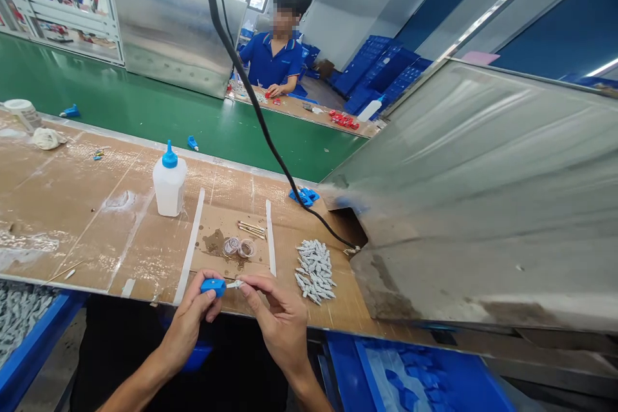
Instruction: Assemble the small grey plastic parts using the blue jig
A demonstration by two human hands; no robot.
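My left hand (189, 310) is closed round a small blue plastic housing (213, 286), just above the table's front edge. Pinched between the thumb and index finger of my right hand (282, 322) is a small light-grey pointed piece (234, 284); it meets the housing's right end, and I cannot tell how far it goes in. Beyond my hands, two small round clear dishes (246, 248) stand on a stained cardboard patch (205, 257) beside several thin sticks (252, 230). To the right lies a heap of similar grey pieces (315, 270).
A white squeeze bottle (168, 188) with a blue cap stands left of the cardboard patch. A black cable (261, 116) hangs across to a metal panel (463, 206) on the right. Blue parts (305, 197) lie near it. Beyond the green belt (159, 109) sits a co-worker (274, 58).
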